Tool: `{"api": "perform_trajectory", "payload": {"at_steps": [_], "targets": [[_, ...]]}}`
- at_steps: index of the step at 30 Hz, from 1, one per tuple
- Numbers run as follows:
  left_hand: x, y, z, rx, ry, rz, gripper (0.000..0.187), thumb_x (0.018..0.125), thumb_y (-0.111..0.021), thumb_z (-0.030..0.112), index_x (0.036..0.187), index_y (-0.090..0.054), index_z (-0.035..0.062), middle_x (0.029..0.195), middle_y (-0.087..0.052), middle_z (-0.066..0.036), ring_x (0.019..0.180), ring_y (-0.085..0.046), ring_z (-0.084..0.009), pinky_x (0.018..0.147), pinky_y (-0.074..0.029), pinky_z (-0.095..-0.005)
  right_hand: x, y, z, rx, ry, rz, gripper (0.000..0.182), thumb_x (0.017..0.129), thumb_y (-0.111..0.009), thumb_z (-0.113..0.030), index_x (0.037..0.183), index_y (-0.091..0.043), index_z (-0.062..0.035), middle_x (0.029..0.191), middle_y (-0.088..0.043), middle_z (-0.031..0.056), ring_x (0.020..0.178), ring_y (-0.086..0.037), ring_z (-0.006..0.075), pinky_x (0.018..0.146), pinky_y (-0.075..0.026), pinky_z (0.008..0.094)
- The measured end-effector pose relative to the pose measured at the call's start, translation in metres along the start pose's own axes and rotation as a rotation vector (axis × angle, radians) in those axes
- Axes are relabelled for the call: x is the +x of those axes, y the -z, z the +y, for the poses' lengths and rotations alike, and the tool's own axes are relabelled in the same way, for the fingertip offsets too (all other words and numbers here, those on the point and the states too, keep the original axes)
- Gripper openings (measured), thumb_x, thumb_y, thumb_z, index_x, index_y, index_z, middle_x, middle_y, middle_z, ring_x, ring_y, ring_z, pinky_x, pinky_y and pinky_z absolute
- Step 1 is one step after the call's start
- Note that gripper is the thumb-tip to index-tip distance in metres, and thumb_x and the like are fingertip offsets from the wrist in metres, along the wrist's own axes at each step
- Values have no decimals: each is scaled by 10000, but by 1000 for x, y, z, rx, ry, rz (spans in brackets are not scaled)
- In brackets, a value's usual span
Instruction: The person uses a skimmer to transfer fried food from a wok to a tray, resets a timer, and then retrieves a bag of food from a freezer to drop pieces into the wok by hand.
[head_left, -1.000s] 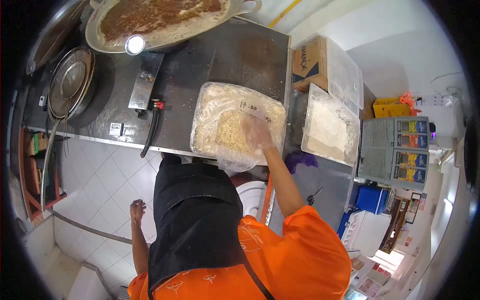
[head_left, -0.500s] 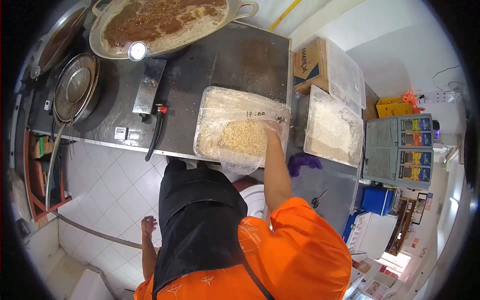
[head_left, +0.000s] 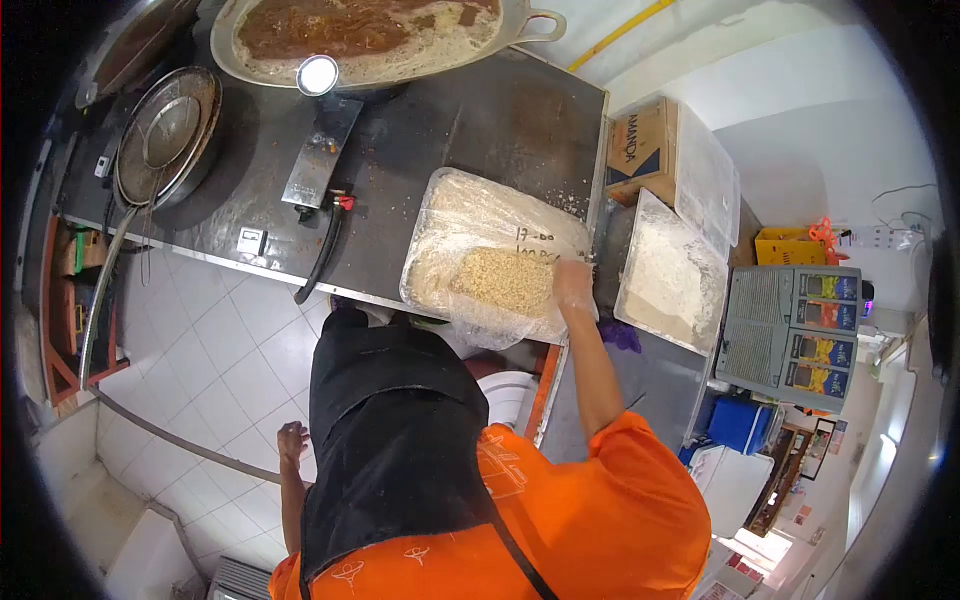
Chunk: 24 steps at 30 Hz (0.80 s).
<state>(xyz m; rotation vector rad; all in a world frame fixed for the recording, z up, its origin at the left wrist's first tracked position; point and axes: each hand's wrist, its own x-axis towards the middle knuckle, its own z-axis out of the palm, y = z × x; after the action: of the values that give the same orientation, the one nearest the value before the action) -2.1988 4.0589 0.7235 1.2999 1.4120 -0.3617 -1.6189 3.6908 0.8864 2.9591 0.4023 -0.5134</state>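
Observation:
A shallow tray (head_left: 440, 290) wrapped in clear plastic film lies on the dark steel counter (head_left: 500, 120) in front of me, with a heap of beige crumbs (head_left: 503, 280) under the film. My right hand (head_left: 573, 286), in a thin clear glove, sits at the tray's right edge with its fingers curled over the rim and film. My left hand (head_left: 292, 440) hangs at my side over the tiled floor, fingers loose, holding nothing. My black apron and orange shirt fill the lower part of the view.
A big pan of brown sauce (head_left: 370, 30) and a wire strainer (head_left: 165, 135) stand at the back left. To the right are a tray of white flour (head_left: 668, 268), a cardboard box (head_left: 640, 150) and a grey machine (head_left: 795, 320). A white bucket (head_left: 505, 395) stands below the counter.
My right hand has slid from the top of the crumb heap to the tray's right edge. The left hand has stayed low at my side. The view has shifted slightly.

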Motion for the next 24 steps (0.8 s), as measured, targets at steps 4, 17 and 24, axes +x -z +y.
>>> {"api": "perform_trajectory", "payload": {"at_steps": [4, 17, 24], "targets": [[9, -2, 20, -112, 37, 39, 297, 915, -499, 253, 1094, -568, 27, 860, -646, -87, 727, -633, -174, 554, -472, -285, -27, 16, -7, 109, 244, 439, 186, 856, -436, -108, 808, -574, 7, 800, -584, 224, 792, -577, 396, 694, -456, 478], [13, -4, 32, -93, 54, 25, 323, 914, -518, 278, 1094, -565, 14, 853, -646, -83, 710, -623, -154, 535, -455, -269, -49, 99, -14, 68, 303, 316, 170, 806, -596, -136, 873, -631, 16, 807, -626, 232, 781, -609, 400, 669, -475, 457], [3, -5, 13, -177, 102, 21, 268, 911, -518, 250, 1058, -574, 34, 815, -625, -59, 690, -614, -137, 510, -437, -260, -62, 163, -22, 261, 172, 260, 230, 780, -666, -99, 959, -650, 44, 852, -659, 219, 785, -649, 303, 731, -496, 340]]}}
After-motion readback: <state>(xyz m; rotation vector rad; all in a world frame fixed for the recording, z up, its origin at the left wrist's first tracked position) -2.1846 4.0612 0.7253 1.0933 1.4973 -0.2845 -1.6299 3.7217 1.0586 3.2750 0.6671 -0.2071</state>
